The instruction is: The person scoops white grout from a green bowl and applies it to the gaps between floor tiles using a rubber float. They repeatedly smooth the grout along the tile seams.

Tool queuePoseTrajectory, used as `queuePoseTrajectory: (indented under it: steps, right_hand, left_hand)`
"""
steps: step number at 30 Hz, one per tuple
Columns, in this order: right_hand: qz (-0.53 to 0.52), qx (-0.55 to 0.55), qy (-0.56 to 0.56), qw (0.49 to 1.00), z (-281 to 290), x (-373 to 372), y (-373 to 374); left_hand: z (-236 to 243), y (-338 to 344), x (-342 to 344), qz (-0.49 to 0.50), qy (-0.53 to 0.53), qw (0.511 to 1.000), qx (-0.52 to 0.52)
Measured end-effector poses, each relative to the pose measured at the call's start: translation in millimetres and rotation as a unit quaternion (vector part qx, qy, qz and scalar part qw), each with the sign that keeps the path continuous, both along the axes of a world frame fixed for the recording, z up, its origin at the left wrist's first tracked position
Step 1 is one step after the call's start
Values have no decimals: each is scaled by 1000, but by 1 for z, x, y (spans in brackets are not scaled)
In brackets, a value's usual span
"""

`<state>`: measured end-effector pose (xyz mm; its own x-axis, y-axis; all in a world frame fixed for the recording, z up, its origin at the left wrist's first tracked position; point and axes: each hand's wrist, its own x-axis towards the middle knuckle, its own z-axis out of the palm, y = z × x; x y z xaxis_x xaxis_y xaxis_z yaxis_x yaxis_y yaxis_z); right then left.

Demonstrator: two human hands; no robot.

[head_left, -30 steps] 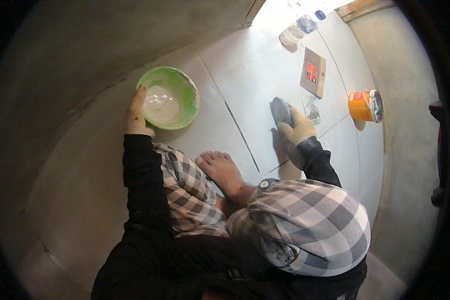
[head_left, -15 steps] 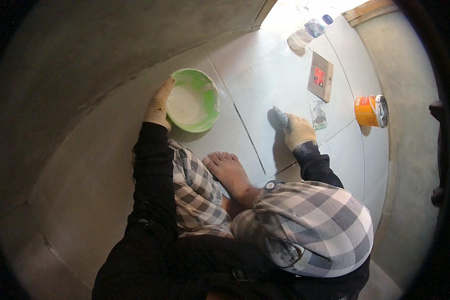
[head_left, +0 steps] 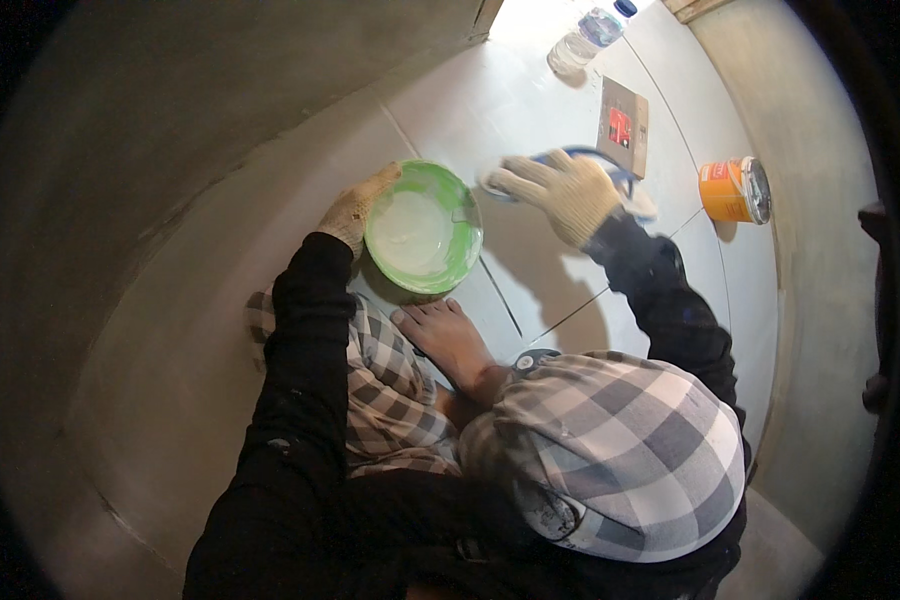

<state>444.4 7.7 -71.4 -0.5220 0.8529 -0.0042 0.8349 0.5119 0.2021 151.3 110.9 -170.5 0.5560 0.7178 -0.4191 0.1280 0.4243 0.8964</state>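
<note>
Two walls in view, one on the left [head_left: 220,70] and one on the right [head_left: 820,150], both dull and grey-beige. Between them there's one floor [head_left: 510,100] of pale, smooth tiles with dark joints. One pair of checked pants [head_left: 630,430], cloth, grey and off-white, plus two black sleeves [head_left: 305,350].

One green bowl [head_left: 465,235], round, smeared inside, some smooth off-white paste [head_left: 410,235] in the bottom. It sits just past the toes of one bare foot [head_left: 450,340]; can't tell if it's on the tiles or held slightly off them.

Two hands, both in knitted cream gloves. The left hand [head_left: 358,210] is pinching the bowl's left rim. The right hand [head_left: 565,195] is right of the bowl, fingers stretched out over one curved blue-rimmed thing [head_left: 595,155]. That bit's blurry, so I can't tell how it's gripped.

Farther out: one orange tub [head_left: 725,190], roundish, printed label, lying on its side; one flat brown slab [head_left: 622,95], rectangular, with a red label [head_left: 620,128]; one clear bottle [head_left: 575,50] with a bluish label and a dark blue cap [head_left: 625,8].
</note>
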Motion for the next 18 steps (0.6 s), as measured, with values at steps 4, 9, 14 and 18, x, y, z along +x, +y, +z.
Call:
queuePoseTrajectory:
  steps: [4, 9, 14, 18]
  right_hand:
    - [68, -9, 2, 998, 0, -27, 41]
    - [54, -103, -28, 993, -8, -33, 50]
    - [23, -185, -71, 980, -7, -37, 22]
    - [-24, -213, -87, 973, 3, -50, 9]
  left_hand:
    - [3, 2, 6, 20, -36, 997, -71]
    - [8, 2, 6, 39, 25, 999, -13]
    - [-5, 1, 16, 90, -6, 994, -55]
    - [-7, -1, 17, 80, 58, 994, -54]
